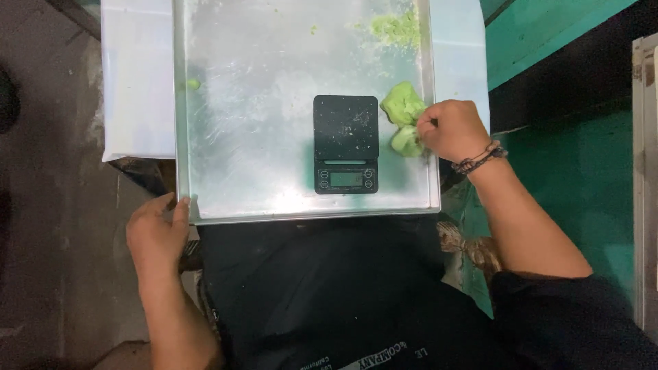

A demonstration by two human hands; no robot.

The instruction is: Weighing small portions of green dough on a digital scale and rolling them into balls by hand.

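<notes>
A large shiny metal tray (247,164) lies before me with a black digital kitchen scale (345,144) on its right half. Right of the scale sits a lump of pale green dough (402,104), and a smaller green piece (406,141) lies just below it. My right hand (454,129) is closed, its fingers pinching the smaller green piece at the tray's right edge. My left hand (156,236) rests by the tray's near left corner, thumb touching the rim, holding nothing.
Green crumbs and dust (396,29) are smeared at the tray's far right, and a tiny green bit (193,84) lies at its left side. The tray sits on a white-covered table (137,89). A green wall (589,171) is on the right, dark floor on the left.
</notes>
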